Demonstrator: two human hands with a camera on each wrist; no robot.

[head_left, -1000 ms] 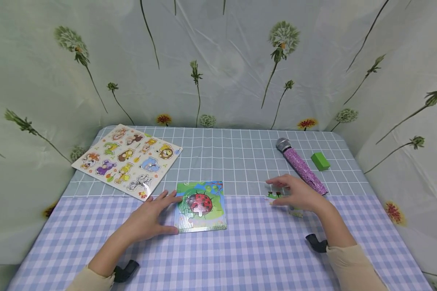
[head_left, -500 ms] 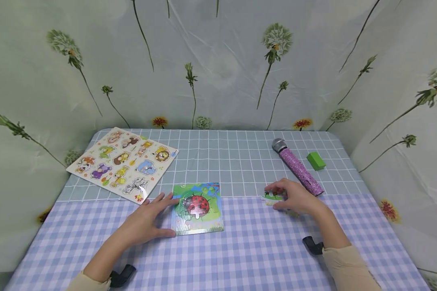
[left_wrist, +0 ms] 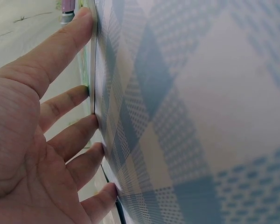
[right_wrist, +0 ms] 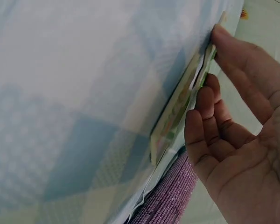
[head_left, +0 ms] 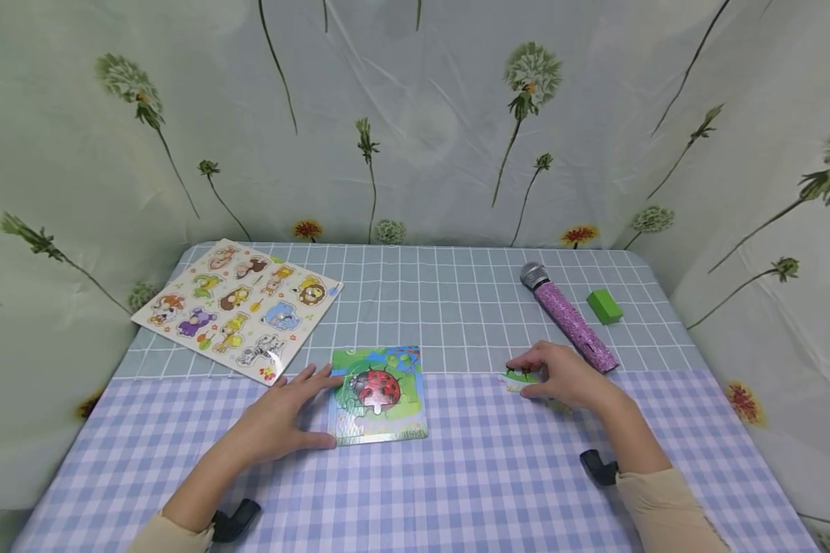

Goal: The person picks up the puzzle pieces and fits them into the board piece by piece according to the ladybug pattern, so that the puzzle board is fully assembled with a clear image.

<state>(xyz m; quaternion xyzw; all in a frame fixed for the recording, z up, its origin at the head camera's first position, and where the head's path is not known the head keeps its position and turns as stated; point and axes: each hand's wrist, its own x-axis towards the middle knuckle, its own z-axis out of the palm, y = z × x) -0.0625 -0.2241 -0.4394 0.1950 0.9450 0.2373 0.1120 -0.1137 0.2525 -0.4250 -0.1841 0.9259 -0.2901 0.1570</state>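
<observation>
A square ladybug jigsaw puzzle [head_left: 404, 384] lies on the checked cloth, with a pale gap below the ladybug. My left hand [head_left: 280, 418] rests at its left side, fingers spread, the thumb at the near corner and the index finger on the left edge. In the left wrist view, the left hand's fingertips [left_wrist: 86, 21] meet the board's edge and the cloth. To the right, my right hand [head_left: 560, 376] pinches a green-and-white puzzle piece [head_left: 515, 378] between thumb and fingers, low at the cloth. Another puzzle piece [head_left: 559, 405] is partly hidden beneath that hand.
An animal peg board [head_left: 249, 307] lies back left, its near corner close to my left fingers. A glittery purple microphone [head_left: 572, 322] lies just beyond my right hand, with a green block [head_left: 605, 306] right of it. A flowered curtain [head_left: 429, 138] stands behind the table.
My right thumb and fingers have come together on the puzzle piece, from a wider spread above it. The left hand stays at the puzzle; the head view shifts slightly.
</observation>
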